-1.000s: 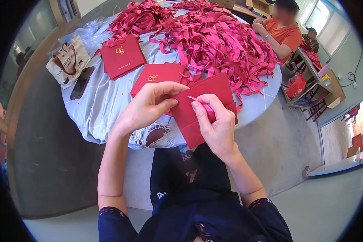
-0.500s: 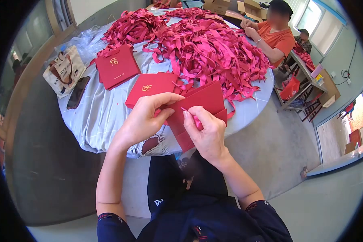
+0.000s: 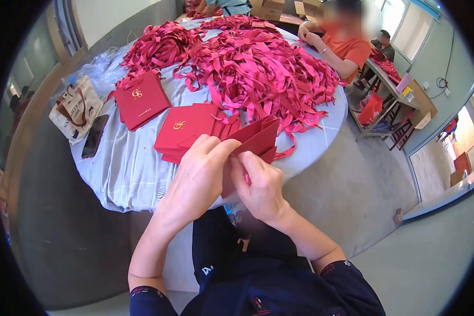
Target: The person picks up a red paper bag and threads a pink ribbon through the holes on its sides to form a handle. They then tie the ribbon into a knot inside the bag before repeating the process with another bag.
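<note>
Close in front of me a red paper bag (image 3: 258, 138) is held up at the table's near edge. My left hand (image 3: 203, 171) grips its upper left side, fingers bent over it. My right hand (image 3: 260, 184) is closed in a pinch beside the left fingertips, with a bit of pink ribbon (image 3: 247, 179) showing between its fingers. The ribbon's end is hidden behind the fingers. Just beyond, a stack of red bags (image 3: 181, 126) with a gold logo lies flat. Another red stack (image 3: 141, 100) lies farther left.
A large heap of pink ribbons (image 3: 263, 73) covers the round table's far side. At the left lie a phone (image 3: 95, 137), a canvas bag (image 3: 78, 111) and clear plastic (image 3: 102, 66). A person in orange (image 3: 347, 50) sits at the far right; others are farther back.
Both hands have come together at the bag's edge. The left hand has moved right and slightly down, turning its back up. The bag is tilted differently, and the whole view has shifted a little.
</note>
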